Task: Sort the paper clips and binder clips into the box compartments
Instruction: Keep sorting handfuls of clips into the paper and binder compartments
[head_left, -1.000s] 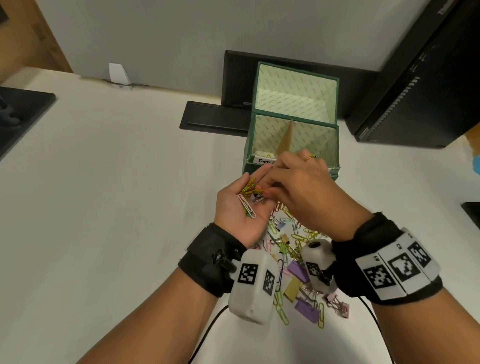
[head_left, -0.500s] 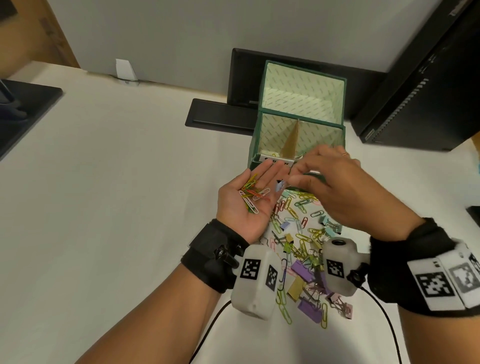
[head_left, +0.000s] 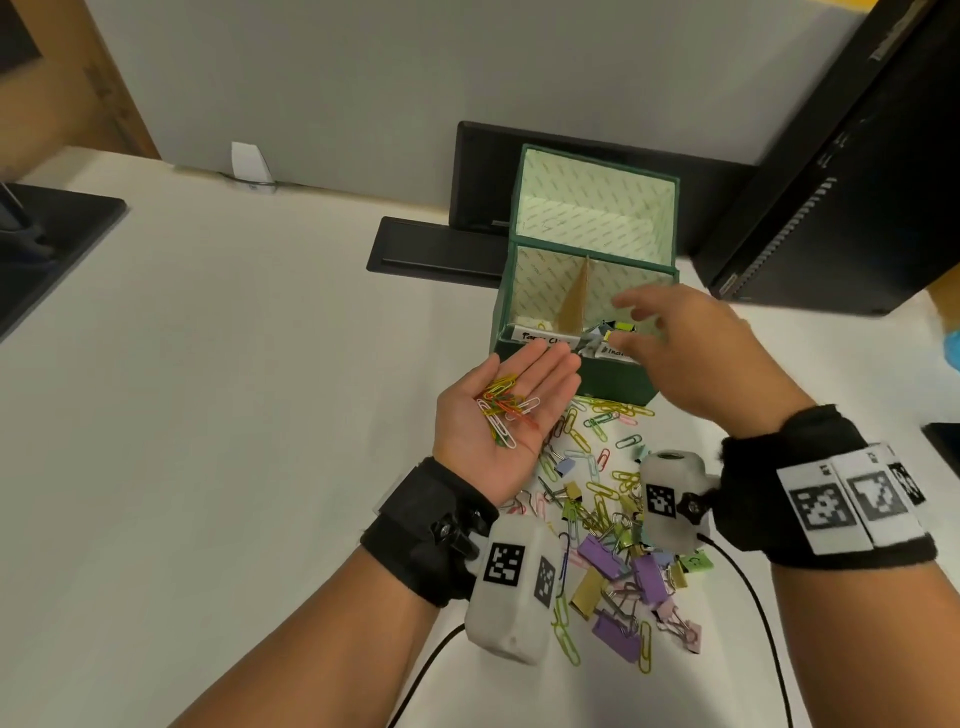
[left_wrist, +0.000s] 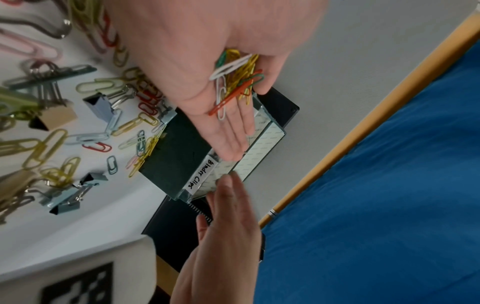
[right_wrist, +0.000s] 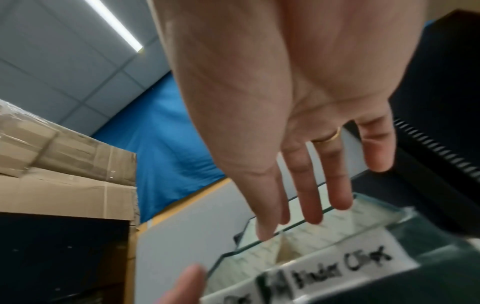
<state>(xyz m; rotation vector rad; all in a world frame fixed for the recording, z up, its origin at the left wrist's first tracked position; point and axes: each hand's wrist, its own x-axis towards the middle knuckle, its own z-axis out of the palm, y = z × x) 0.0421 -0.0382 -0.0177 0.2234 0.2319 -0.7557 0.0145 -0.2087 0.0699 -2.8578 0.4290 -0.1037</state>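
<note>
My left hand (head_left: 540, 374) lies palm up in front of the green box (head_left: 613, 382), fingers straight, carrying several coloured paper clips (head_left: 506, 408) on the palm; the same paper clips (left_wrist: 233, 82) show in the left wrist view. My right hand (head_left: 670, 343) hovers over the box's right compartment, labelled "Binder Clips" (left_wrist: 201, 174), fingers spread and holding nothing. The empty right hand (right_wrist: 298, 123) shows above that label (right_wrist: 340, 269). A few small clips (head_left: 608, 330) lie blurred in that compartment. A cardboard divider (head_left: 576, 301) separates it from the left compartment.
A loose pile of paper clips and binder clips (head_left: 608, 519) covers the white table between my wrists and the box. Purple binder clips (head_left: 615, 631) lie nearest me. A black monitor base (head_left: 431, 249) stands behind the box and a black computer tower (head_left: 841, 182) at right.
My right hand pinched a small binder clip out of my left palm, carried it right and forward over the right compartment, and opened. My left hand stayed palm up with the paper clips.
</note>
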